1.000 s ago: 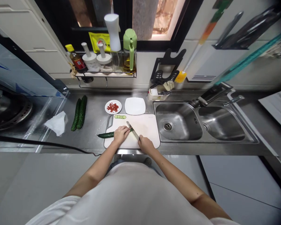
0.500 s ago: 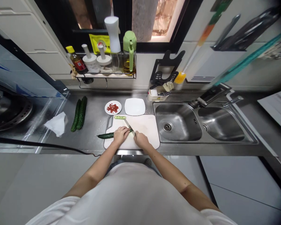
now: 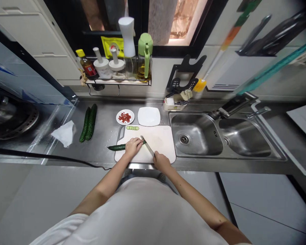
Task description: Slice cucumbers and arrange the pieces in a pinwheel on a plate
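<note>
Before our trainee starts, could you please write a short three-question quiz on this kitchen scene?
1. Which hand grips the knife, and what does the other hold?
2. True or false: the round plate stands on the cutting board.
3. How many cucumbers lie on the counter, clear of the board: A) one, B) two, C) three?

Key:
1. The right hand; the left hand holds a cucumber.
2. False; it stands on the counter, beyond the board.
3. B.

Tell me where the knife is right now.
In the head view, the knife is in the right hand, over the cutting board, its blade at the right end of the cucumber that the left hand holds.
</note>
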A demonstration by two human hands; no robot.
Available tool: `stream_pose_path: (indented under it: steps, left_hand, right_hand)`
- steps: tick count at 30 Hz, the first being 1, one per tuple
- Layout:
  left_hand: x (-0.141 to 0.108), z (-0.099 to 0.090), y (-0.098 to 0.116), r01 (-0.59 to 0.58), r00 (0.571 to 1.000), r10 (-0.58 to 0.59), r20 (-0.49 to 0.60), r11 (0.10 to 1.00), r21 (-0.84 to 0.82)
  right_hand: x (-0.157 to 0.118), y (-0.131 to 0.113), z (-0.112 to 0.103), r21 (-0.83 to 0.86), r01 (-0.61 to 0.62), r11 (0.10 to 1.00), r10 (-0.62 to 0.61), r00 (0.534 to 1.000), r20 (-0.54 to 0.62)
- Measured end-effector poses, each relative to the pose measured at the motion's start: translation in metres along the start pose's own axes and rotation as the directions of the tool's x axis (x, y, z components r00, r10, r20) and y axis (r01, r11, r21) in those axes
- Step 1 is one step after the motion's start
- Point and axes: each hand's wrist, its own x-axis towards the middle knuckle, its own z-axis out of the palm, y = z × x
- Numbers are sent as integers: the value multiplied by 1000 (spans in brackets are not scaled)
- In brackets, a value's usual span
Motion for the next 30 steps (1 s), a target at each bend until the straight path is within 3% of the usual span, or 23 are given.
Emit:
stream_pose_path:
  steps: [11, 23, 30]
  left_hand:
    - [1, -2, 1, 13, 999, -13, 39, 1000, 0]
    - [1, -1, 0, 19, 999, -19, 50, 1000, -10]
    - [0, -3, 1, 30, 998, -29, 47, 1000, -8]
  right_hand:
    - [28, -17, -10, 23, 14, 1000, -14, 1000, 0]
    - [10, -2, 7, 2, -16, 1000, 16, 1000, 27]
    - [18, -10, 1, -1, -3, 1000, 3, 1000, 9]
